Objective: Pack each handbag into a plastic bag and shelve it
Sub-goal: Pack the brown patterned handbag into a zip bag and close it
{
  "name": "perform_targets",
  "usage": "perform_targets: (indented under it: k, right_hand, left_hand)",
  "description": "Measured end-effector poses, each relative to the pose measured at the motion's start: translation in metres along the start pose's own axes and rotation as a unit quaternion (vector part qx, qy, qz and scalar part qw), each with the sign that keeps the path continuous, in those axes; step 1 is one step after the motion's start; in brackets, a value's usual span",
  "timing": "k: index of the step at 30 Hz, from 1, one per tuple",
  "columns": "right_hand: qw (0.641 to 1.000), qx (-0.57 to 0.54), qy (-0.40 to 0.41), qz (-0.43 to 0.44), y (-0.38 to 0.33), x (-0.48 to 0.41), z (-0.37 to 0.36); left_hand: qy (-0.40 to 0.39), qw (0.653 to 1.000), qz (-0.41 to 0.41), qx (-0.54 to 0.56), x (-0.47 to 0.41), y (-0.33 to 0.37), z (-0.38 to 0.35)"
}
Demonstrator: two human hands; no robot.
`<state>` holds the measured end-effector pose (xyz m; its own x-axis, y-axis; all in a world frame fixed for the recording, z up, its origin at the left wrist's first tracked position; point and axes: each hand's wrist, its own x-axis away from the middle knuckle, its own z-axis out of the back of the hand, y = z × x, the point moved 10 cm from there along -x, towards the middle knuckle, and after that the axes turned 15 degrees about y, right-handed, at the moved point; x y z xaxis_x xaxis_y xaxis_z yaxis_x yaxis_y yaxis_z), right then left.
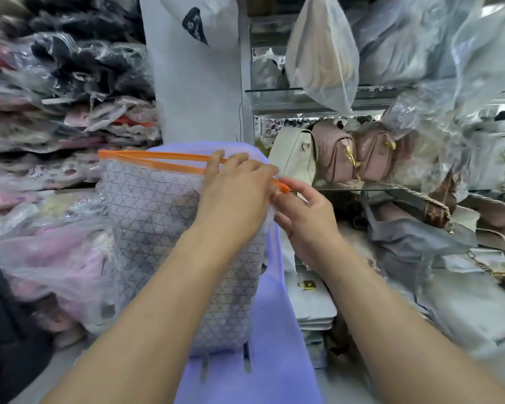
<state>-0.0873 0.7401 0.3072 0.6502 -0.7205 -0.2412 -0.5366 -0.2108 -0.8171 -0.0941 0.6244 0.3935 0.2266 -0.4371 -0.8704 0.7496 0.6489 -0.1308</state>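
On purple chair [274, 363], plastic bag [158, 217], left hand [236, 185] and right hand [303, 214] grips pinching zip [158, 155]

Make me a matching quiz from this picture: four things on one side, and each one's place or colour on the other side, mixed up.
1 plastic bag
2 pink handbags
3 padlock
4 chair

A purple
B on the glass shelf
C orange top held by left hand and right hand
D gold, on a white stack

Pairs: 1-C, 2-B, 3-D, 4-A
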Motion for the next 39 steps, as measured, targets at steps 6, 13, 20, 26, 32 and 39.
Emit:
perform_targets:
  k: [6,13,20,26,32,39]
  right_hand:
    - [1.000,-0.012,0.018,0.016,-0.018,-0.004,0.006]
    - [0.984,0.110,0.017,0.136,-0.034,-0.005,0.008]
    - [0.980,0.104,0.053,0.163,-0.034,-0.001,-0.006]
    - [0.971,0.101,0.120,0.180,-0.034,-0.004,0.000]
    - [0.966,0.074,0.190,0.158,-0.027,-0.011,0.013]
    - [0.959,0.017,0.246,0.136,-0.022,-0.013,0.031]
  left_hand:
    - [-0.056,0.997,-0.045,0.037,-0.021,0.013,-0.011]
    - [-0.012,0.999,-0.007,0.038,-0.029,0.008,0.004]
    - [0.002,0.999,-0.014,-0.044,-0.023,-0.022,0.025]
    - [-0.023,0.995,0.008,-0.097,-0.015,-0.067,0.032]
    - [0.000,0.992,0.059,-0.108,-0.006,-0.114,0.056]
    - [0.082,0.971,0.157,-0.159,0.022,-0.184,0.091]
